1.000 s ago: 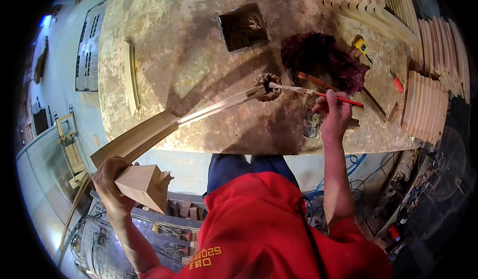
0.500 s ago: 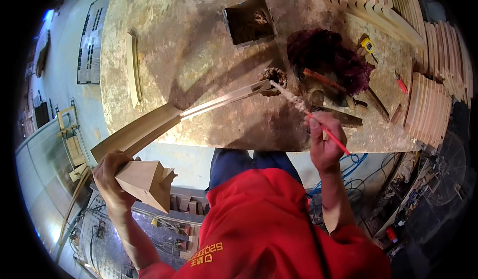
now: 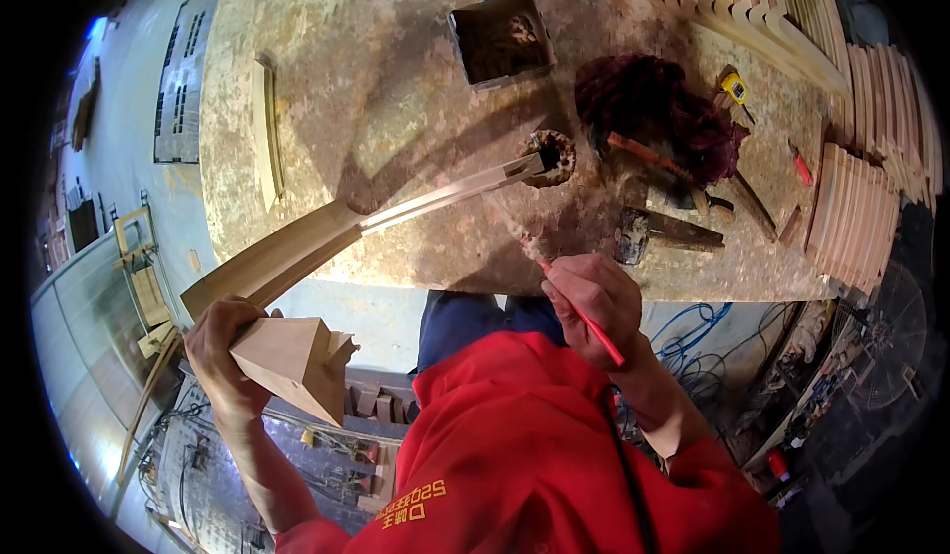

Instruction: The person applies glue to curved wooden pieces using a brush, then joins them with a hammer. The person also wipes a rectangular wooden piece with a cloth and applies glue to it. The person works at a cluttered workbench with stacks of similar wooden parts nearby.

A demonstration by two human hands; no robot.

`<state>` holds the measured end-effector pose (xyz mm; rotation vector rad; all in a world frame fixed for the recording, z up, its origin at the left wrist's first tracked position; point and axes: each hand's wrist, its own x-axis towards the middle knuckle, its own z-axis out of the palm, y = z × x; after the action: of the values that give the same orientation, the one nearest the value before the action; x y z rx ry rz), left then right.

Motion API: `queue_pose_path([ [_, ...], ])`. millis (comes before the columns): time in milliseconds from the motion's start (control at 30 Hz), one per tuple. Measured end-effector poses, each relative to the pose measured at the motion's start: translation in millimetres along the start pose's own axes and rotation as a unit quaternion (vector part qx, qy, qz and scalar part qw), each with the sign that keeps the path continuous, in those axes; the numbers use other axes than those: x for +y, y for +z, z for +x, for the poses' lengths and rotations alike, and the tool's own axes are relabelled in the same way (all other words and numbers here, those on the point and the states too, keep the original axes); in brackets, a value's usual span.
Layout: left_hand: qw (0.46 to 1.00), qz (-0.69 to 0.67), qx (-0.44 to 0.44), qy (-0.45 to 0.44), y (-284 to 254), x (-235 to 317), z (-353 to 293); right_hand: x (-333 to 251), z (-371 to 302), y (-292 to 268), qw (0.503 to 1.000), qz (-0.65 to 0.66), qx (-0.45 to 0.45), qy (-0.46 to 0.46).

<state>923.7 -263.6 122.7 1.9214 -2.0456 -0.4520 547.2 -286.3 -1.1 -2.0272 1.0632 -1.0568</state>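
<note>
My left hand (image 3: 223, 351) grips a long shaped wooden piece (image 3: 297, 257) by its wide block-like end, out past the workbench's near edge. The piece narrows to a thin tip (image 3: 524, 166) that rests on the bench beside a small round pot (image 3: 554, 153). My right hand (image 3: 592, 302) is shut on a red-handled brush (image 3: 579, 307) at the bench's near edge, its tip pointing toward the bench. I wear a red top.
The stained workbench (image 3: 396, 89) holds a square box (image 3: 500, 35), a dark red cloth (image 3: 658, 114), a hammer (image 3: 653, 232), chisels, a yellow tape measure (image 3: 734, 87) and stacks of curved wooden slats (image 3: 851, 218) on the right. Blue cables lie below.
My right hand has drawn the brush back from the round pot toward my body at the bench edge. The wooden piece in my left hand has stayed in place.
</note>
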Motion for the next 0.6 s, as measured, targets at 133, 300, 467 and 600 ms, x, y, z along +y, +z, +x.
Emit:
queue_pose_path([
  [133, 1.000, -0.001, -0.003, 0.006, -1, 0, -2, 13, 0, -18, 0.997, -0.054, 0.026, 0.040],
  [300, 1.000, -0.004, -0.003, 0.005, -1, 0, 1, 5, 1, -5, 1.000, 0.000, 0.001, -0.015],
  [467, 1.000, 0.002, -0.002, 0.009, -1, 0, 0, 26, 3, -6, 0.998, -0.044, 0.035, 0.028],
  [600, 1.000, -0.007, -0.004, -0.004, 0, 0, 1, 16, 0, -12, 0.998, -0.045, 0.042, 0.033],
])
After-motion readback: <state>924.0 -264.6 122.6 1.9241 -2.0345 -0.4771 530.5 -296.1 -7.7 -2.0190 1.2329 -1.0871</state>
